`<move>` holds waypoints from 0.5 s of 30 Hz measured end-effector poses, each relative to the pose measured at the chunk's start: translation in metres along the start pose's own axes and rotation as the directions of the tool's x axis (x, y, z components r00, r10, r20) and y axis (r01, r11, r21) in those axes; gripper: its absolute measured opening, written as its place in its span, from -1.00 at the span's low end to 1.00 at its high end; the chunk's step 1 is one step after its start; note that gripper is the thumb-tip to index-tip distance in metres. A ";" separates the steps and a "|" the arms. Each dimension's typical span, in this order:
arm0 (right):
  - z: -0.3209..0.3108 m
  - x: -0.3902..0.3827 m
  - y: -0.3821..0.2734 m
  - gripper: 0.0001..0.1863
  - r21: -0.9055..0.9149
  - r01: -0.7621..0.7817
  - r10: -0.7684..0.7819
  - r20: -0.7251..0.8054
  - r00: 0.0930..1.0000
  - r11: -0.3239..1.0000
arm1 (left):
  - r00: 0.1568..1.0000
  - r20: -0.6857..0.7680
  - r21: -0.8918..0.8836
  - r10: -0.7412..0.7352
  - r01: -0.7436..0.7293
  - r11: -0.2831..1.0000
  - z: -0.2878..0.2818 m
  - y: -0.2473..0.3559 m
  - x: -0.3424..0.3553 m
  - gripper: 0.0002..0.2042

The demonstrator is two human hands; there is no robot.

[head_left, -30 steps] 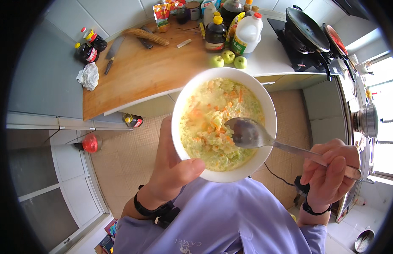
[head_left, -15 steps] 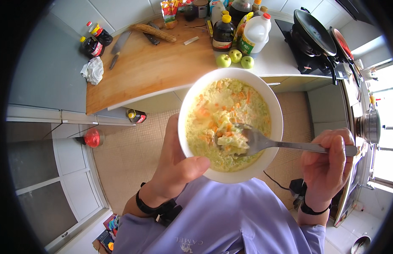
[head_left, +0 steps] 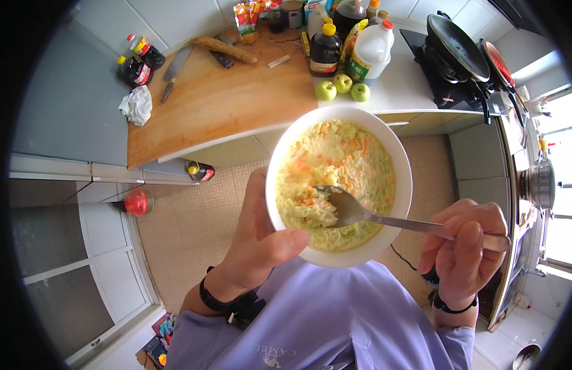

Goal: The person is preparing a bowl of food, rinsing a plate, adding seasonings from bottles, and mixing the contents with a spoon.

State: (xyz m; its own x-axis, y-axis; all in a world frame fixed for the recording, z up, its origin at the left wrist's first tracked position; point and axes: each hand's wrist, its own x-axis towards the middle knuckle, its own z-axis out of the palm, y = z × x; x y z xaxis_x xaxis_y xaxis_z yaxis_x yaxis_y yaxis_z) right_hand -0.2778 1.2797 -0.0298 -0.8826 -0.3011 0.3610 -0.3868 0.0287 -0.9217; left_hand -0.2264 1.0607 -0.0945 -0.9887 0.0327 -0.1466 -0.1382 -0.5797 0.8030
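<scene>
Your left hand is clamped around the left side of the white bowl, with its thumb along the near left rim; the fingers on the underside are mostly hidden. Your right hand pinches the metal spoon close to the end of its handle, well to the right of the rim, so your hands are apart, joined only through the bowl and spoon.

The bowl is held in the air in front of you, beyond the near edge of the surface and not resting on it. The spoon's head sits in the thick yellow soup, left of the bowl's middle, with a heap of soft pieces and orange bits at its tip. You seem to be at the stirring or scooping step, though whether that heap is on the spoon or pushed by it is hard to tell.

A next move with the spoon would call for a level bowl and a firm left grip, because the soup spreads close to the wall all round. It would also call for a slow, flat spoon: your pinch sits far from the head, so a small wrist twist could tip a load.
</scene>
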 end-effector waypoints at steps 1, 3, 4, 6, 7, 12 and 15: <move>0.002 0.000 -0.002 -0.77 0.050 -0.052 0.051 0.021 0.998 0.997 | 1.000 -0.006 0.014 0.004 -0.004 1.000 0.000 -0.001 0.000 -0.29; 0.004 -0.001 -0.001 -0.80 0.131 -0.115 0.109 0.051 0.993 0.985 | 1.000 0.002 0.023 -0.006 0.006 1.000 0.000 0.000 0.000 -0.29; 0.005 -0.001 0.000 -0.80 0.132 -0.114 0.108 0.049 0.993 0.985 | 1.000 0.005 0.032 -0.018 0.018 0.999 0.001 0.001 -0.001 -0.29; 0.005 -0.001 0.000 -0.78 0.199 -0.210 0.199 0.071 0.977 0.957 | 1.000 0.003 0.029 -0.024 0.024 0.999 0.003 0.002 -0.001 -0.30; 0.004 -0.001 0.000 -0.78 0.197 -0.208 0.198 0.069 0.978 0.958 | 1.000 0.000 0.023 -0.030 0.029 0.999 0.004 0.002 -0.001 -0.30; -0.001 0.000 0.006 -0.76 0.323 -0.371 0.372 0.060 0.926 0.871 | 1.000 0.009 0.029 -0.021 0.021 0.999 0.008 0.003 -0.005 -0.29; -0.005 0.001 0.006 -0.76 0.369 -0.390 0.408 0.031 0.912 0.844 | 1.000 0.026 0.032 -0.011 0.010 0.999 0.007 0.001 -0.006 -0.29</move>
State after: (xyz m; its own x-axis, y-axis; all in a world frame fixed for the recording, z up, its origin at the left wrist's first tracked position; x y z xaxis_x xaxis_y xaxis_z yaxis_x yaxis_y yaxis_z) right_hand -0.2822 1.2845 -0.0338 -0.9549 -0.2926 -0.0512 0.1163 -0.2096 -0.9709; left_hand -0.2213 1.0651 -0.0887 -0.9883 0.0600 -0.1404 -0.1500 -0.5529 0.8196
